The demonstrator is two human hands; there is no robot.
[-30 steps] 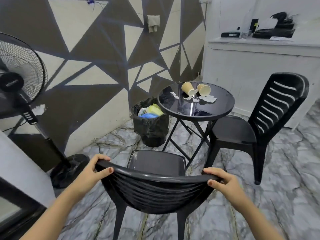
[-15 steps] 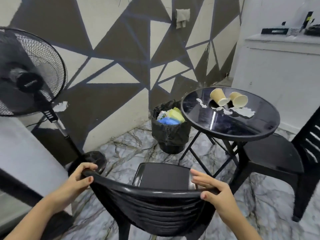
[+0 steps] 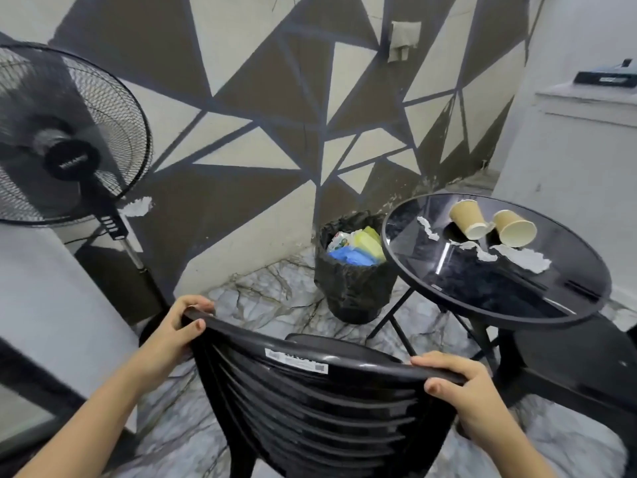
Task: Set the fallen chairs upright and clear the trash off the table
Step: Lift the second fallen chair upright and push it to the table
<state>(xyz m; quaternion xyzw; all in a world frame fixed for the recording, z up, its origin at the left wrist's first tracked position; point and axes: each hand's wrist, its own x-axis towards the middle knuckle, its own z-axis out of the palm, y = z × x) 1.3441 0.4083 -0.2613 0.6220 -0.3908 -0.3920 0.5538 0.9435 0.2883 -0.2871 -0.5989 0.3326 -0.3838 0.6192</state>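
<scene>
No legible text on fan (image 3: 70, 160) or chair label (image 3: 296, 361).

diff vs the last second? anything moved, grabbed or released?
No new grab or release: left hand and right hand still grip the top rail of the near chair. The view swung left, so the table sits further right. Two tipped cups and torn paper lie unchanged on it.

A black pedestal fan (image 3: 65, 146) stands at left before the geometric-painted wall (image 3: 262, 108), with a white counter (image 3: 586, 132) at right on the marble-patterned floor (image 3: 262, 298).
</scene>
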